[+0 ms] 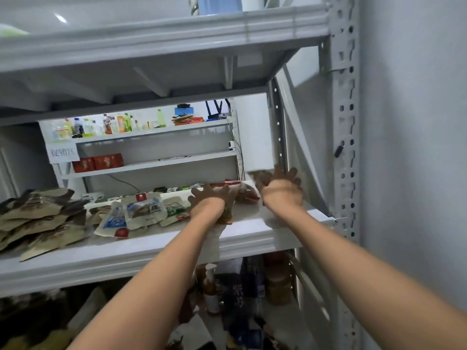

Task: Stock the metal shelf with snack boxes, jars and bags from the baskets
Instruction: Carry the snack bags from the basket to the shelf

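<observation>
We see both bare forearms reaching up from the bottom of the frame to the middle board of the grey metal shelf (252, 232). The left hand (208, 202) sits just right of centre with its fingers fanned wide, palm down over a brownish packet (226, 219) that lies near the board's front edge. The right hand (281, 189) is further right and a little deeper in, its fingers also spread apart. It is blurred, so we cannot tell whether it touches the red-and-white packet (249, 195) lying just to its left, between the two hands.

At the left edge of the frame a loose heap of tan and brown snack bags (38, 218) covers the same board. Beside it, toward the centre, lie several white packets with blue and green print (141, 213), overlapping one another and reaching almost to the left hand.

Through the open back we see a second white rack, with a row of drink bottles (101, 126) on its top board and red boxes (98, 161) on the board below. A paper sign (63, 151) hangs at its left end.

On the board below, in the lower centre, stand a sauce bottle (211, 291) and some dark packages, too dim to read. The perforated upright post (345, 122) rises at the right, next to a plain grey wall (417, 147).
</observation>
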